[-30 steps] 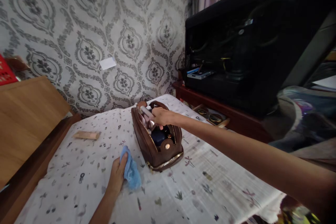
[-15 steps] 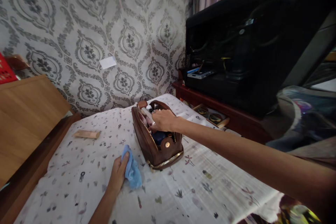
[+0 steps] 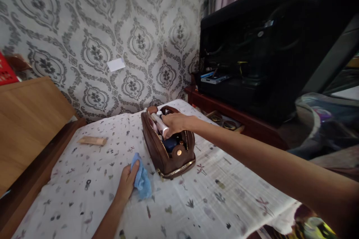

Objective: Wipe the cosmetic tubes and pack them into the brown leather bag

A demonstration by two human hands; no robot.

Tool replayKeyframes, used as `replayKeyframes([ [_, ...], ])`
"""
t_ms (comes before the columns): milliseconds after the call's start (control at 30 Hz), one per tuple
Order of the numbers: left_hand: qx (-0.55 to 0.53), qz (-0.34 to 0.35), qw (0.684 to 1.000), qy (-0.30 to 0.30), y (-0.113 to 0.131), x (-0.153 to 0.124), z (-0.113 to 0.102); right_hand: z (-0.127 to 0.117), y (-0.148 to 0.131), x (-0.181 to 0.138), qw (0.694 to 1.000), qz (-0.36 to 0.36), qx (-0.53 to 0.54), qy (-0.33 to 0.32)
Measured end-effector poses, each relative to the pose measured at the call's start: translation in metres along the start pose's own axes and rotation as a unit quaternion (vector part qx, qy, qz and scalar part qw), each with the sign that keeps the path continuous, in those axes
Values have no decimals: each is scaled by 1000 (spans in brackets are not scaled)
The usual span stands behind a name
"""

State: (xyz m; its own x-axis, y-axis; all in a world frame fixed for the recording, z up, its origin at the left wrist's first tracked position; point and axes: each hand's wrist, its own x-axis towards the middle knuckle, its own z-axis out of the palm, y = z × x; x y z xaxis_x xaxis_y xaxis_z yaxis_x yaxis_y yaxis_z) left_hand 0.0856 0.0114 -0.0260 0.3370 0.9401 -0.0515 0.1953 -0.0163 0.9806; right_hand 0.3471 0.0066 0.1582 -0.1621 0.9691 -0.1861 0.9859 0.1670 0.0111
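Right hand (image 3: pixel 175 123) is pinched around a slim silvery-pink tube (image 3: pixel 160 123) sticking out of the open brown leather pouch (image 3: pixel 165 149), center frame. The tube looks light, smooth and probably slippery, so gripping mid-barrel seems safest. The pouch is soft-sided with a brass zipper and crammed full. Left hand (image 3: pixel 127 181) is curled on a floppy blue cloth (image 3: pixel 141 181), lower center, on the newspaper-covered worktop (image 3: pixel 218 198).

Brown leather pouch (image 3: pixel 164 155) open, upright on cloth; pale tube (image 3: pixel 160 124) sticking out; blue rag (image 3: pixel 141 181) crumpled nearby.
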Motion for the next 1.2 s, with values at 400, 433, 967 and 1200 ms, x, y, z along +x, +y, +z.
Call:
replayKeyframes([
  [400,30,20,999,-29,0,-1,-1,17,1,14,999,0,46,27],
  [433,29,22,999,-26,0,-1,-1,17,1,14,999,3,49,22],
  [967,53,21,998,-7,8,-5,1,9,2,78,991,-9,19,129],
  [1200,75,27,997,-18,8,-5,1,14,13,111,994,-26,29,98],
])
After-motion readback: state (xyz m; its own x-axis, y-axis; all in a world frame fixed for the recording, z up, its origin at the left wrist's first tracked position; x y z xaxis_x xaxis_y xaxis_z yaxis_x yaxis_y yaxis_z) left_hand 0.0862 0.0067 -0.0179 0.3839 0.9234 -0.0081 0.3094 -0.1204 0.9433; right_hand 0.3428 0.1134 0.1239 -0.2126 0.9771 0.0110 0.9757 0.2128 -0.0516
